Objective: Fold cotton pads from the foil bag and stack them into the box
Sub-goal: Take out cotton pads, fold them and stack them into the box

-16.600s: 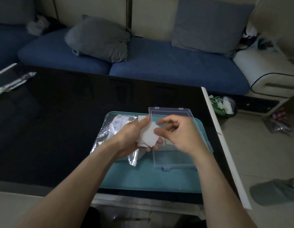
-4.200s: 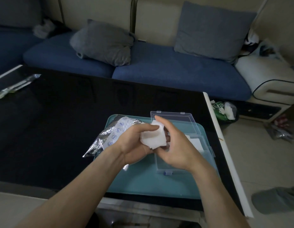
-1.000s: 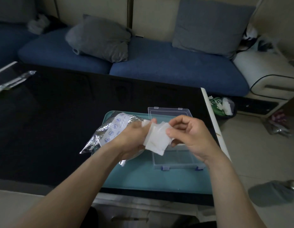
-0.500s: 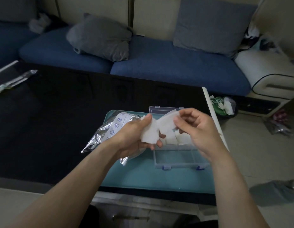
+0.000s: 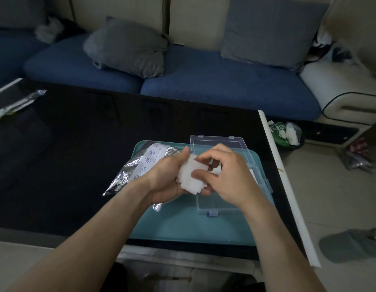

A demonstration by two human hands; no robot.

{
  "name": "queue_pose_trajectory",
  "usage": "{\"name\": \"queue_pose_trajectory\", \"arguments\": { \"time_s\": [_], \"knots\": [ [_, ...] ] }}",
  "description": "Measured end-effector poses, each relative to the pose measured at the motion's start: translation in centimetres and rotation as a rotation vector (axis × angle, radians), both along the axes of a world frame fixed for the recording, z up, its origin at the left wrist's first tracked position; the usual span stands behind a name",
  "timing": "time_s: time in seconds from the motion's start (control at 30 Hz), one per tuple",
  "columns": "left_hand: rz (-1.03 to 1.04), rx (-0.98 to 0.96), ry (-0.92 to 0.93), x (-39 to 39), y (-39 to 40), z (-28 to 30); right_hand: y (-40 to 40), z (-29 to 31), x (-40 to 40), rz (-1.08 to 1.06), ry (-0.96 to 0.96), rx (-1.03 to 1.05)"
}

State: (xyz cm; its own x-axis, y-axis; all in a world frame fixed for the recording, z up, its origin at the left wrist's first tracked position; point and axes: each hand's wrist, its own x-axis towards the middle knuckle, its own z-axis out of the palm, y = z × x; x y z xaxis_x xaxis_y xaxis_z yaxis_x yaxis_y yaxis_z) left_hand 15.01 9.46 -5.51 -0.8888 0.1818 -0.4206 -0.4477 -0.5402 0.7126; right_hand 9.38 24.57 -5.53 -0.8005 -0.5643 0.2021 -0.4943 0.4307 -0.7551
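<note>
Left hand (image 5: 166, 178) cups a white cotton pad (image 5: 190, 175) from below, thumb on its top edge, fingers curled under. Right hand (image 5: 227, 173) pinches the same pad from the other side, thumb on its face, fingertips on its upper right edge. Both hands grasp the pad, mid-fold by the look of it. Pad is held in the air above the teal tray (image 5: 183, 226), over the left edge of the clear box (image 5: 223, 207), not touching either. Box lid (image 5: 218, 142) lies open at the far side. Something white shows inside the box past the right hand, likely pads already stacked; mostly hidden. Foil bag (image 5: 138, 167) lies crumpled to the left, half on the tray, half on the black table (image 5: 77, 154).

Risks: soft pad may spring back open if either pinch loosens; an uneven crease would make it sit crooked on the stack; right wrist hovers over the box and could nudge it.

Pad's long axis seems to run from upper left to lower right, face tilted up toward the person; hands cover too much to be certain.
</note>
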Motion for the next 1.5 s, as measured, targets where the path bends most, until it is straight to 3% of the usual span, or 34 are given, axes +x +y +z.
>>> {"name": "queue_pose_trajectory", "arguments": {
  "time_s": [0.2,0.37,0.47,0.77,0.87,1.07,1.2,1.27,1.4,1.5],
  "knots": [
    [0.071,0.024,-0.072,-0.2,0.0,0.2,0.9,0.8,0.2,0.017,-0.067,0.002],
    [0.05,-0.18,0.028,0.0,0.1,0.3,2.8,1.6,-0.9,0.057,-0.313,-0.273],
    [0.009,-0.269,0.09,0.2,0.3,0.1,3.1,1.5,-1.2,0.075,-0.389,-0.275],
    [-0.119,-0.059,0.071,0.2,-0.4,0.0,1.7,0.5,-0.9,-0.07,-0.138,0.095],
    [-0.152,-0.132,0.158,0.3,-0.7,-0.3,1.8,0.0,-1.0,-0.095,-0.149,0.071],
    [0.167,-0.073,0.07,-0.6,0.3,-0.7,1.8,0.5,-0.9,-0.061,-0.331,-0.056],
    [0.25,-0.045,0.055,-0.8,1.3,-1.3,1.1,0.0,-0.2,-0.185,-0.309,-0.11],
    [0.307,-0.121,0.042,-0.9,1.7,-1.5,0.8,-0.2,-0.1,-0.215,-0.305,-0.13],
    [0.356,-0.478,0.069,-0.8,1.9,-1.7,0.7,0.2,0.3,-0.188,-0.316,-0.196],
    [0.395,-0.586,0.108,-0.8,1.7,-2.0,0.9,0.3,0.2,-0.2,-0.27,-0.21]
  ]
}}
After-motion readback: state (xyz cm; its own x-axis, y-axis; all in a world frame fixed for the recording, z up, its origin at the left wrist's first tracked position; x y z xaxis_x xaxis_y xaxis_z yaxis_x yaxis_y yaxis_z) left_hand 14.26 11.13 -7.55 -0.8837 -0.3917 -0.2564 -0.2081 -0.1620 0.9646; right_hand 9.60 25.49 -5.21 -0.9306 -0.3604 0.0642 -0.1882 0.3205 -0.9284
